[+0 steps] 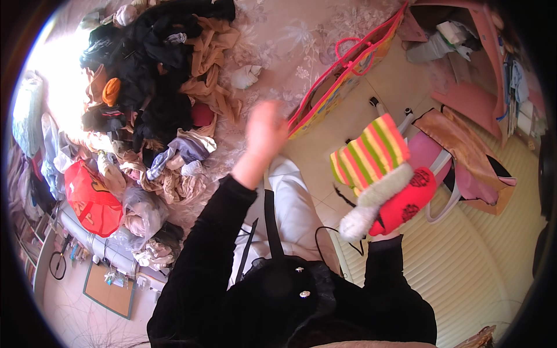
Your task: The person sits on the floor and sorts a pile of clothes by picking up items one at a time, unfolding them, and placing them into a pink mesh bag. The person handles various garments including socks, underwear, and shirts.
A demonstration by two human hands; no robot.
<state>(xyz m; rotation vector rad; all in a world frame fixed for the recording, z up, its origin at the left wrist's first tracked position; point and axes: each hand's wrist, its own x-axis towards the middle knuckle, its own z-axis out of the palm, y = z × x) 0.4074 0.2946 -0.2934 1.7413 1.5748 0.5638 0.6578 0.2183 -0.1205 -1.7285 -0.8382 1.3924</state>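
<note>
my blurred left hand (266, 136) raised near a pink-edged bag (348, 81), my mostly hidden right hand (385, 235) holding a red patterned cloth (406, 200), a striped cloth (371, 153) and a pale fuzzy piece (387, 184) beside it, a clothes heap (156, 75) off to my left

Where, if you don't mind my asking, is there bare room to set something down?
The pale floral sheet is bare between the clothes pile and the pink-rimmed bag, save one white bundle, beyond the left hand. It is crowded leftward, around the red bag.
</note>
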